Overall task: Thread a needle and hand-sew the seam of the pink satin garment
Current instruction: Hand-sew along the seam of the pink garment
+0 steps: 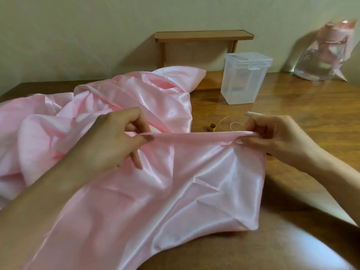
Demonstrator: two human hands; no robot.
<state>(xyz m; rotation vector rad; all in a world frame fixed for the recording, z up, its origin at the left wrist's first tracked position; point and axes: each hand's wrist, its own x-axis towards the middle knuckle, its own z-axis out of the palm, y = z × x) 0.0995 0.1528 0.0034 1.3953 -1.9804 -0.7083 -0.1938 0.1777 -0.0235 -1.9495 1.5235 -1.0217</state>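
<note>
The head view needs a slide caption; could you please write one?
Left hand and right hand stretch the pink satin garment taut over the table.

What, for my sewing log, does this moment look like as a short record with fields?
Left hand: pinches the folded edge of the pink satin garment
Right hand: pinches the same edge farther right
Edge: stretched straight between both hands
Pink thread: loose on the table beyond the edge
Gold ring: on the table, left of the thread
Clear box: upright, lid shut, behind them
Needle: cannot tell
</note>
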